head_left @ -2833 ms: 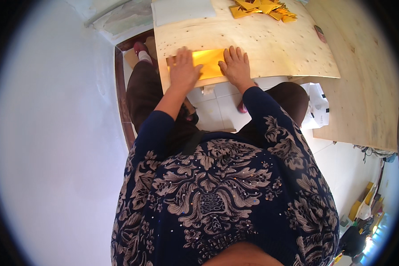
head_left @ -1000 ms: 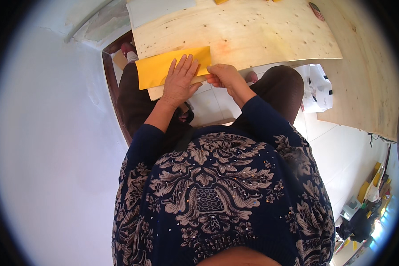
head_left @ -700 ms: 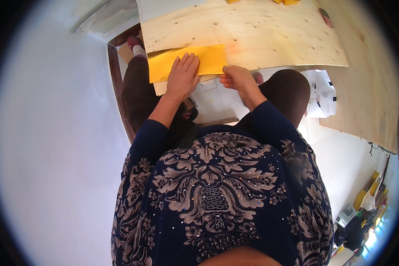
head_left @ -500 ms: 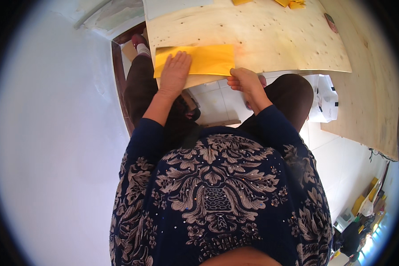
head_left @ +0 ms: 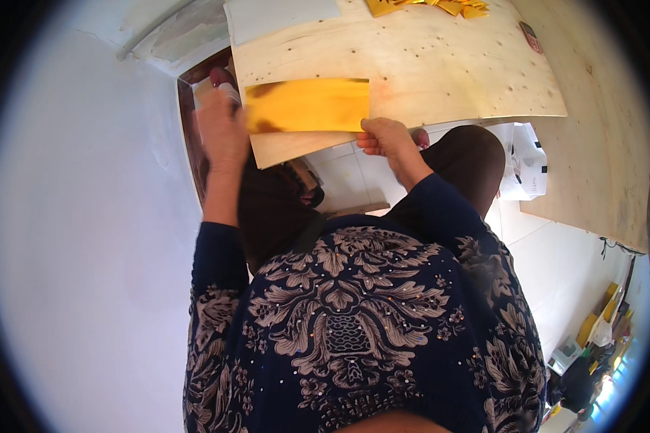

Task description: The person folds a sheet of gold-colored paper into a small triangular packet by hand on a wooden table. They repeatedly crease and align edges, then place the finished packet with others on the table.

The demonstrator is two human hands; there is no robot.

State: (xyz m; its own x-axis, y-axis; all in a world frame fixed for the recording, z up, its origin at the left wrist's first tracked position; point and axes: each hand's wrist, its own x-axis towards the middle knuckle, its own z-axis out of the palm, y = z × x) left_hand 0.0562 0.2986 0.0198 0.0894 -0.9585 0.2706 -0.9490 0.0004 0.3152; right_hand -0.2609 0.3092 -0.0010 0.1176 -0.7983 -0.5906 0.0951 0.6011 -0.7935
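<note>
A shiny gold paper sheet (head_left: pixel 307 106), oblong and smooth, lies along the near left edge of the wooden table. My right hand (head_left: pixel 391 141) pinches its lower right corner between thumb and fingers. At the sheet's left end is my left hand (head_left: pixel 222 133), just beyond the table's side; its fingers are smeared by motion, and I cannot tell whether they touch the paper.
The pale wooden table (head_left: pixel 448 79) has its near edge over my knees. Folded gold paper pieces (head_left: pixel 458 7) lie at the far side, by a grey-white sheet (head_left: pixel 282 18). A small red-and-dark object (head_left: pixel 531 37) sits far right. Below hangs a white bag (head_left: pixel 525 162).
My left hand has come off the top of the gold sheet and moved left past its end. The right hand still grips the corner. The view has shifted slightly.
</note>
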